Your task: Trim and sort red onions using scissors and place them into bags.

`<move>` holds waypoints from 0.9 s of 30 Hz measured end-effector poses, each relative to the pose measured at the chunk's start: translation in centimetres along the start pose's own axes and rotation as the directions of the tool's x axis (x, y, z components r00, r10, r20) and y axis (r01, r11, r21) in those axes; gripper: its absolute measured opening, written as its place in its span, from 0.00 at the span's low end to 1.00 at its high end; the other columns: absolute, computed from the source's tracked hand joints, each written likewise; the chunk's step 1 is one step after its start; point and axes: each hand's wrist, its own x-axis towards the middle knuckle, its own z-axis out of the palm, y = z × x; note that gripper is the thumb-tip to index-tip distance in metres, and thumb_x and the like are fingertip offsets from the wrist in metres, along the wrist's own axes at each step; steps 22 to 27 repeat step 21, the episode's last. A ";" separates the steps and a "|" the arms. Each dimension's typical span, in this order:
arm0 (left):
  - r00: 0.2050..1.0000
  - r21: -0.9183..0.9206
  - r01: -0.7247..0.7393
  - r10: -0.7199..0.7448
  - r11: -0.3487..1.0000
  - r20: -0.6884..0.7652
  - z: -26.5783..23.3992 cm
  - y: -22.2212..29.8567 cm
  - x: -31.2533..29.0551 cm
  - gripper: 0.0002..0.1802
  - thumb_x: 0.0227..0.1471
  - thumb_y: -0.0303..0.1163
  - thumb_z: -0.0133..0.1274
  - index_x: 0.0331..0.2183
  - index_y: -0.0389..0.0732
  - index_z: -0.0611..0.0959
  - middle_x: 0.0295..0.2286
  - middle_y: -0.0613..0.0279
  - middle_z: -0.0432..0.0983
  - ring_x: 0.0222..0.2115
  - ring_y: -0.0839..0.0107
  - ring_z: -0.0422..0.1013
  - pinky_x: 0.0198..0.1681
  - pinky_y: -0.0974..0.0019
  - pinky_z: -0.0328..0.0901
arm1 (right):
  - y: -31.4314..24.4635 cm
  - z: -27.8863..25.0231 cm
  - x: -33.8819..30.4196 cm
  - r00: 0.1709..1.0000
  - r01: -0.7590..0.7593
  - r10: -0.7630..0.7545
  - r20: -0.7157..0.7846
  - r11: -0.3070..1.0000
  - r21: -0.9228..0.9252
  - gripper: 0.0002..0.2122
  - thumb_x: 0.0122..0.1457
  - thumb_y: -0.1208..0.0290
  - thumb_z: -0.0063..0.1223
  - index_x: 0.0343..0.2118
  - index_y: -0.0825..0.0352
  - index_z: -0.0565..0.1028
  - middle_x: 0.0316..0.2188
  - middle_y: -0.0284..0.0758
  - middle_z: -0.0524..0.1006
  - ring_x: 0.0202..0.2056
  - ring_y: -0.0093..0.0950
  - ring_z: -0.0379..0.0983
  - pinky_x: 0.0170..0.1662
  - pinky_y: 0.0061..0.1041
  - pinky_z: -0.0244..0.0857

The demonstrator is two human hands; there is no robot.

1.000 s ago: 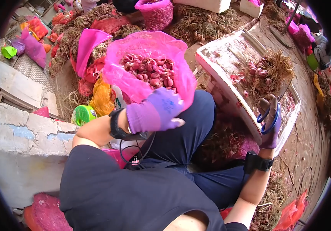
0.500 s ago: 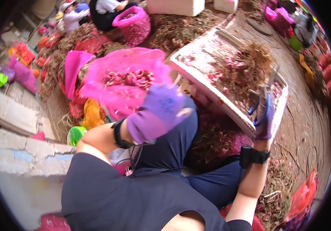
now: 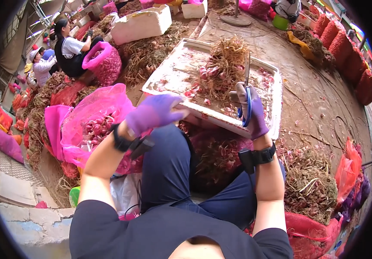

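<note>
My left hand (image 3: 155, 113), in a purple glove, is held over my knee at the near left corner of a white foam box (image 3: 214, 117). Its fingers are stretched out, slightly blurred, with nothing in them. My right hand (image 3: 253, 113), also gloved, grips scissors (image 3: 248, 97) with blue handles, blades pointing away from me. Just beyond the blades, a bunch of pinkish-purple bulbs (image 3: 209, 71) with dry roots and stalks (image 3: 229, 56) lies on the box; garlic or shallot, I cannot tell. To my left, a pink mesh bag (image 3: 119, 97) stands open with loose bulbs (image 3: 101, 126) inside.
Dried plants (image 3: 309, 185) are heaped at my right beside a red mesh bag (image 3: 309, 226). Filled red sacks (image 3: 343, 47) line the far right. Another person (image 3: 71, 47) sits at the far left by a full pink bag (image 3: 106, 64). A white foam block (image 3: 140, 26) lies beyond.
The view has swung to the right and takes in more of the floor. My left hand has moved away from the pink bag toward the box. The scissors stay in my right hand.
</note>
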 end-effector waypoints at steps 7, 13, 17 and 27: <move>0.913 -0.265 0.285 -0.345 0.921 -0.219 6.9 -4.9 16.1 0.27 0.43 0.47 0.52 0.39 0.35 0.76 0.35 0.43 0.74 0.37 0.49 0.71 0.41 0.57 0.65 | 0.5 0.4 0.0 0.998 0.033 -0.031 0.052 0.999 -0.027 0.13 0.58 0.62 0.49 0.39 0.67 0.68 0.28 0.26 0.68 0.30 0.16 0.66 0.35 0.17 0.62; 0.842 -0.378 0.431 -0.516 0.820 -0.158 7.9 -2.6 18.8 0.34 0.34 0.50 0.62 0.40 0.37 0.76 0.36 0.45 0.74 0.41 0.51 0.70 0.44 0.57 0.65 | 1.4 -0.4 0.0 0.996 -0.064 0.074 0.055 0.985 -0.159 0.20 0.57 0.51 0.47 0.40 0.66 0.68 0.28 0.36 0.75 0.29 0.23 0.73 0.31 0.20 0.66; 0.828 -0.449 0.354 -0.498 0.820 -0.257 9.4 -3.5 18.5 0.33 0.37 0.49 0.60 0.39 0.32 0.74 0.37 0.41 0.73 0.41 0.51 0.69 0.44 0.59 0.63 | 1.3 1.5 0.0 0.984 -0.127 0.149 0.097 0.972 -0.198 0.20 0.57 0.51 0.47 0.40 0.66 0.67 0.29 0.37 0.76 0.30 0.24 0.73 0.31 0.20 0.66; 0.840 -0.631 0.308 -0.515 0.712 -0.172 10.6 -5.4 19.1 0.38 0.39 0.48 0.59 0.46 0.31 0.69 0.43 0.38 0.69 0.45 0.50 0.67 0.50 0.60 0.60 | 2.6 2.3 0.6 0.961 -0.211 0.248 0.120 0.942 -0.262 0.25 0.53 0.47 0.49 0.43 0.65 0.66 0.30 0.38 0.77 0.31 0.27 0.75 0.32 0.20 0.67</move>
